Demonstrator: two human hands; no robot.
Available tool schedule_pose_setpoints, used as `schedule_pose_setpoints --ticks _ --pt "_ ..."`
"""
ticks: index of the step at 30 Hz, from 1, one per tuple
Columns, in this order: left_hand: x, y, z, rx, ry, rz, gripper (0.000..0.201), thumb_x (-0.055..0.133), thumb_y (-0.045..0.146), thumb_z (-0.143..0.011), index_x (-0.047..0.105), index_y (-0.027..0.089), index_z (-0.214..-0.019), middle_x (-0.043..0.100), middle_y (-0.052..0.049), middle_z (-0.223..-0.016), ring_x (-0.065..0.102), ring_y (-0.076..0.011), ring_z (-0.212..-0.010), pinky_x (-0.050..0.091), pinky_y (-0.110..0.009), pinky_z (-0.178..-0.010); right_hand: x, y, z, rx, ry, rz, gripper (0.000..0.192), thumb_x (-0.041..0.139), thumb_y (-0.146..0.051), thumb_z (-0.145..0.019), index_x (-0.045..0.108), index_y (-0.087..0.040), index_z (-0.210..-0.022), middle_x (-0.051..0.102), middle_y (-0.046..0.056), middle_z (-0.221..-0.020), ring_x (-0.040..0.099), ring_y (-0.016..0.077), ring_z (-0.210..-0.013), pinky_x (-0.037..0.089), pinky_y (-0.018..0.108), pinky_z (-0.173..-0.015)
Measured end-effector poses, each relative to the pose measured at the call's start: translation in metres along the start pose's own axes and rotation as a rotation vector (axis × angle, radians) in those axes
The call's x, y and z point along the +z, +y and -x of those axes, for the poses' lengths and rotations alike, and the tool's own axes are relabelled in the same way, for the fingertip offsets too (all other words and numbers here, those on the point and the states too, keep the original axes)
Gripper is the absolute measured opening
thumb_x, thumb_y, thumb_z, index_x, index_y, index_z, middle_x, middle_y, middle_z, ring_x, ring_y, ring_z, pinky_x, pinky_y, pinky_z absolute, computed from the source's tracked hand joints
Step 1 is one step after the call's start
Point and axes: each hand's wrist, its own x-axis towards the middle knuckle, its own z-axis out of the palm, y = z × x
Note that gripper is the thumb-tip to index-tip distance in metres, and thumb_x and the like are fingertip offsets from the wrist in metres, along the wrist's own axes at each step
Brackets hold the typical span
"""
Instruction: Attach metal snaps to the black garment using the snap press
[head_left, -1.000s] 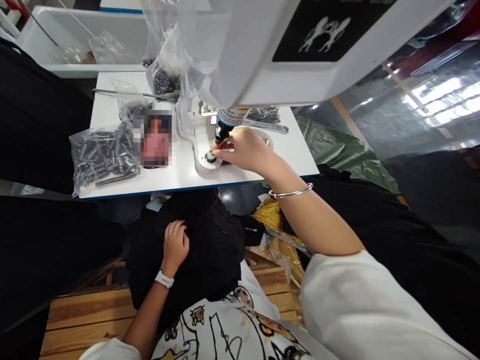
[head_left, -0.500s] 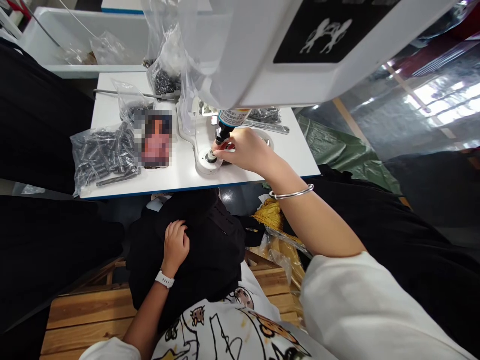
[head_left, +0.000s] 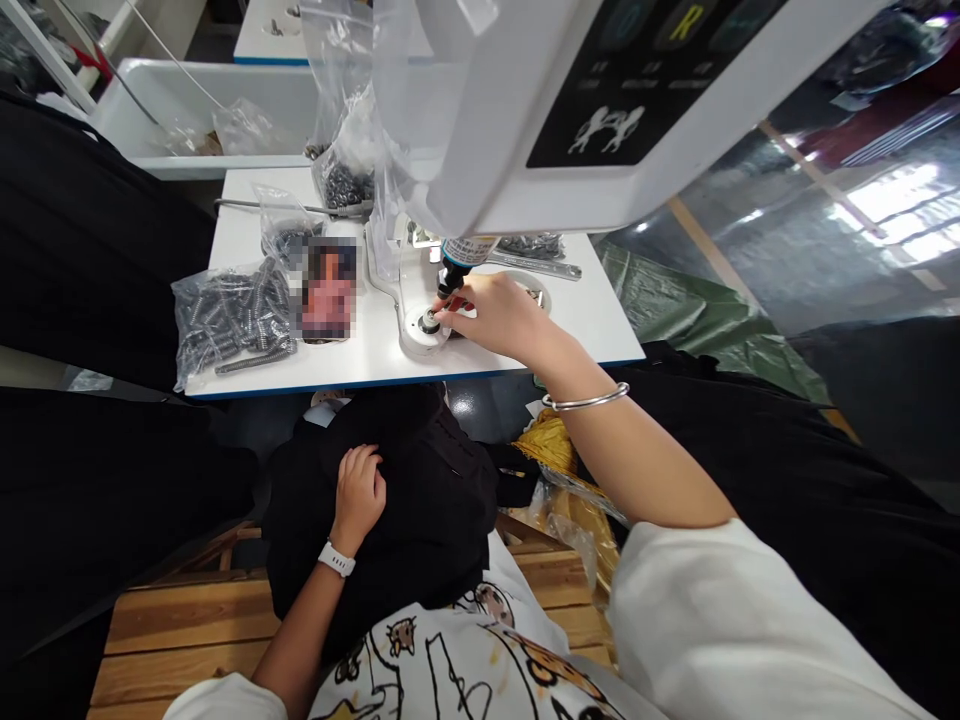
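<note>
My right hand (head_left: pixel 499 315) reaches over the white table (head_left: pixel 360 355), fingertips pinched at the small round die (head_left: pixel 428 322) under the black punch (head_left: pixel 452 272) of a white press machine (head_left: pixel 540 110). A small part sits between the fingertips, too tiny to name. My left hand (head_left: pixel 360 492), with a white watch at the wrist, rests curled on black fabric (head_left: pixel 420 500) in my lap, pressing on it without clearly gripping.
A plastic bag of dark metal fasteners (head_left: pixel 229 318) lies at the table's left. More bags of parts (head_left: pixel 345 170) stand behind. A grey bin (head_left: pixel 195 110) sits at the back left. Black cloth piles up on both sides. A wooden bench (head_left: pixel 172 620) is below.
The view has shifted slightly down and right. Both hands stay where they were, the right at the die, the left on the fabric.
</note>
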Motion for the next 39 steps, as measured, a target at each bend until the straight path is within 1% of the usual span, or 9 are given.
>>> schedule_pose_setpoints --ticks 8,11,15,18,21,25,30,36,39 --pt "-0.004 0.002 0.005 -0.012 0.024 0.009 0.022 0.038 0.009 -0.080 0.055 0.016 -0.093 0.058 -0.010 -0.110 0.049 -0.0220 -0.111 0.036 -0.045 -0.101 -0.009 -0.003 0.032 0.042 0.067 -0.121 0.016 0.047 -0.027 -0.080 0.058 -0.016 -0.081 0.063 0.003 -0.077 0.055 0.0134 -0.069 0.039 0.025 -0.060" --pt "-0.021 0.009 0.016 -0.016 -0.004 0.011 0.023 0.038 0.013 -0.084 0.054 0.016 -0.100 0.056 -0.009 -0.116 0.045 -0.0225 -0.117 0.029 -0.048 -0.106 0.014 -0.006 0.066 0.081 -0.244 -0.237 0.020 0.046 -0.033 -0.081 0.058 -0.018 -0.077 0.061 0.001 -0.069 0.055 0.0121 -0.063 0.040 0.024 -0.060" --pt "-0.050 0.020 0.044 -0.090 -0.212 0.073 0.025 0.040 0.024 -0.087 0.052 0.019 -0.108 0.058 -0.007 -0.113 0.050 -0.0207 -0.109 0.040 -0.042 -0.096 0.085 -0.012 0.126 0.066 -0.760 -0.239 0.022 0.057 -0.032 -0.075 0.062 -0.019 -0.092 0.066 0.003 -0.080 0.059 0.0166 -0.070 0.041 0.026 -0.062" --pt "-0.061 0.025 0.066 -0.177 -0.435 0.120 0.027 0.046 0.031 -0.085 0.052 0.020 -0.109 0.060 -0.005 -0.107 0.053 -0.0209 -0.100 0.045 -0.038 -0.086 0.136 -0.019 0.168 0.075 -0.842 -0.246 0.033 0.064 -0.028 -0.069 0.062 -0.016 -0.099 0.064 0.010 -0.097 0.060 0.0232 -0.087 0.043 0.030 -0.072" --pt "-0.062 0.030 0.076 -0.280 -0.529 0.100 0.033 0.057 0.033 -0.077 0.053 0.019 -0.108 0.059 -0.006 -0.104 0.052 -0.0236 -0.099 0.043 -0.039 -0.086 0.160 -0.023 0.196 0.108 -0.801 -0.284 0.028 0.060 -0.027 -0.073 0.061 -0.015 -0.098 0.063 0.011 -0.100 0.057 0.0243 -0.097 0.042 0.031 -0.082" --pt "-0.065 0.032 0.069 -0.379 -0.591 0.113 0.026 0.062 0.038 -0.070 0.057 0.018 -0.086 0.059 -0.005 -0.088 0.052 -0.0251 -0.090 0.041 -0.039 -0.080 0.158 -0.016 0.209 0.162 -0.680 -0.354 0.019 0.056 -0.031 -0.077 0.059 -0.016 -0.090 0.062 0.008 -0.094 0.057 0.0200 -0.089 0.042 0.029 -0.078" --pt "-0.074 0.027 0.049 -0.507 -0.613 0.588 0.024 0.058 0.040 -0.073 0.046 0.018 -0.072 0.049 0.003 -0.069 0.048 -0.0139 -0.067 0.036 -0.025 -0.063 0.148 -0.006 0.209 0.332 -0.378 -0.686 0.020 0.059 -0.038 -0.072 0.054 -0.018 -0.070 0.060 0.002 -0.074 0.056 0.0158 -0.073 0.044 0.029 -0.071" --pt "-0.082 0.035 0.026 -0.661 -0.348 0.839 0.028 0.051 0.045 -0.076 0.041 0.018 -0.075 0.028 0.008 -0.054 0.028 -0.0075 -0.050 0.022 -0.020 -0.047 0.139 -0.015 0.199 0.599 0.069 -1.015 0.026 0.067 -0.039 -0.062 0.053 -0.020 -0.071 0.061 0.004 -0.079 0.057 0.0187 -0.081 0.044 0.035 -0.083" --pt "-0.100 0.052 0.011 -0.588 -0.130 0.777 0.025 0.051 0.042 -0.078 0.043 0.019 -0.079 0.028 0.008 -0.055 0.027 -0.0069 -0.048 0.022 -0.020 -0.046 0.134 -0.020 0.196 0.631 0.087 -1.175 0.043 0.068 -0.041 -0.060 0.050 -0.022 -0.094 0.060 0.003 -0.082 0.058 0.0181 -0.082 0.045 0.034 -0.082"
